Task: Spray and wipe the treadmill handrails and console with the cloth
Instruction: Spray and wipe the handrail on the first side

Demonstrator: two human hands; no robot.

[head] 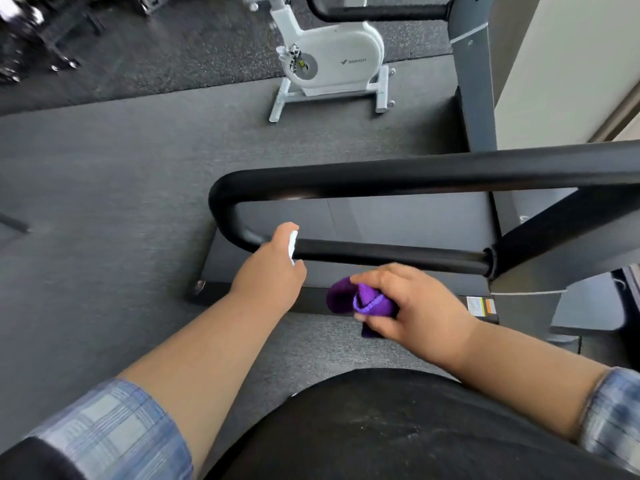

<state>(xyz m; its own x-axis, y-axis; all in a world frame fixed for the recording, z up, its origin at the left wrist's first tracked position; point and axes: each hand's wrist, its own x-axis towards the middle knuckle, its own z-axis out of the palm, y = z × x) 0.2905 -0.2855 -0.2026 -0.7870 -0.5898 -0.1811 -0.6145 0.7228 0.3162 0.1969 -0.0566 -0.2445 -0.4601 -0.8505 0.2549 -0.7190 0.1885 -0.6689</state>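
Note:
A black looped treadmill handrail (388, 252) runs across the middle of the view, its bend at the left. My left hand (273, 263) is at the lower bar near the bend and grips a small white object (293, 244), most of it hidden by the hand; it looks like a spray bottle. My right hand (412, 303) sits just below the lower bar and holds a bunched purple cloth (360, 299). The cloth is close under the bar; contact cannot be made out. The console is out of view.
The treadmill deck (398, 220) lies below the rail, with a grey upright (474, 98) at the right. A white exercise bike (332, 60) stands on the dark floor behind. A pale wall (571, 64) is at the far right. Dark gym gear fills the top left corner.

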